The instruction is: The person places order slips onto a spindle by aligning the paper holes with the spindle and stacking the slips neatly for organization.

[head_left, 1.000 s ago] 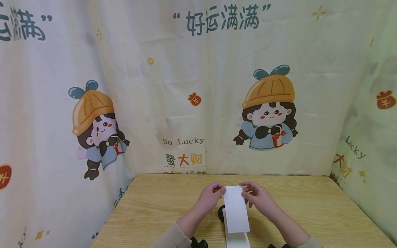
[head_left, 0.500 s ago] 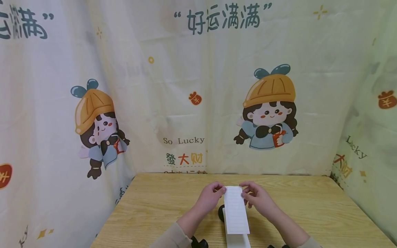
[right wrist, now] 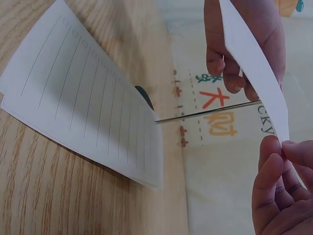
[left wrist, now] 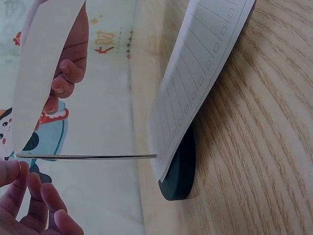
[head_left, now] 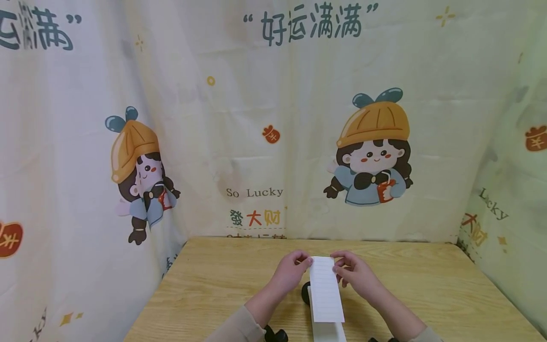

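Note:
At its far edge, my left hand [head_left: 288,273] and right hand [head_left: 356,273] hold a lined white paper sheet [head_left: 326,292] between thumb and fingers, one at each corner. The sheet's near end hangs toward me. In the left wrist view a thin metal spike [left wrist: 88,156] rises from a dark round base [left wrist: 178,171] to the held sheet. Whether its tip pierces that sheet I cannot tell. Lower on the spike, resting at the base, are other lined sheets [right wrist: 98,103], tilted with their edges slightly apart. From the head view the spike is hidden.
All this stands on a wood-grain table [head_left: 213,285]. A printed cloth curtain [head_left: 239,142] hangs behind the table and along both sides. Black pieces [head_left: 277,335] show beside my wrists at the bottom of the head view.
The head view has shifted slightly, so the curtain prints sit a little further right. Both hands keep their hold; the held sheet's near end has dipped slightly, its lines showing more clearly.

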The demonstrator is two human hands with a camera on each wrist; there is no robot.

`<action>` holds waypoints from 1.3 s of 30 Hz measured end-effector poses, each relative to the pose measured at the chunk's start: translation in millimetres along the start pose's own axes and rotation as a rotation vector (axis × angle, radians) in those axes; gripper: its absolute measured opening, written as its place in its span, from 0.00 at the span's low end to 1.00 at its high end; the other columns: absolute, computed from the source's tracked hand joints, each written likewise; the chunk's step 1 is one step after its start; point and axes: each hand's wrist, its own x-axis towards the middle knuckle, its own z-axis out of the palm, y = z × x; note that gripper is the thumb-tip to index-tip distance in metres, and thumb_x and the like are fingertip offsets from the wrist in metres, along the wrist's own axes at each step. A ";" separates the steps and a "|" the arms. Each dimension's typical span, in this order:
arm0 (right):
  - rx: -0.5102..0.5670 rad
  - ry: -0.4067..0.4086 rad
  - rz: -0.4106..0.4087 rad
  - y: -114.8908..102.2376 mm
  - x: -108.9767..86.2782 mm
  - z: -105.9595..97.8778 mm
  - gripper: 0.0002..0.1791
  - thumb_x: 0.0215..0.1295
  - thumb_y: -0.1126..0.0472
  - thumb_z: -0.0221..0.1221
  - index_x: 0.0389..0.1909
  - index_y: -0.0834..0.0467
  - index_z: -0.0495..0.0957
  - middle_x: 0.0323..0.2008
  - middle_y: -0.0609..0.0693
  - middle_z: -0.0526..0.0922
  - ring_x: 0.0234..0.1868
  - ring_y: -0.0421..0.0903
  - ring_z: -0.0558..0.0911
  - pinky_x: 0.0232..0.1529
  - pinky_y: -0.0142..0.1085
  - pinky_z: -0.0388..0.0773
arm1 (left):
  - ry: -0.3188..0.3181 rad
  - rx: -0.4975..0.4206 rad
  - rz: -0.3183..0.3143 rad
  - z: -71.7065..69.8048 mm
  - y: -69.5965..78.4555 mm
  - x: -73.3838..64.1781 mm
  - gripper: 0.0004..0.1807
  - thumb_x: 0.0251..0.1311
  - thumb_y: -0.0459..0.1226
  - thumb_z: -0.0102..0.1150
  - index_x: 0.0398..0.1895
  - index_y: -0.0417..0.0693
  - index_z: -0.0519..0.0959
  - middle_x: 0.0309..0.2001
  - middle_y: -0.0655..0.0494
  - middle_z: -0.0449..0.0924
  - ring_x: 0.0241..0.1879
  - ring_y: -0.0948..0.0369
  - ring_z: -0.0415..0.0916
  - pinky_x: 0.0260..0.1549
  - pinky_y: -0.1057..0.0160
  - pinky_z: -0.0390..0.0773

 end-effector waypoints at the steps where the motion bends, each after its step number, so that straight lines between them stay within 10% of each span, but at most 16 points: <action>1: 0.000 0.001 0.002 0.4 0.4 0.2 0.21 0.70 0.65 0.59 0.61 0.65 0.70 0.38 0.56 0.77 0.32 0.50 0.79 0.29 0.38 0.78 | 0.001 -0.001 0.000 0.0 -0.3 0.2 0.08 0.68 0.47 0.59 0.37 0.55 0.80 0.35 0.61 0.77 0.36 0.61 0.74 0.32 0.60 0.73; 39: -0.009 -0.042 0.039 13.2 -2.2 0.4 0.20 0.69 0.66 0.59 0.60 0.65 0.69 0.35 0.55 0.76 0.31 0.50 0.78 0.29 0.39 0.78 | -0.043 0.077 -0.013 2.5 -13.2 -3.3 0.09 0.66 0.48 0.61 0.35 0.55 0.81 0.34 0.63 0.77 0.35 0.61 0.72 0.30 0.59 0.73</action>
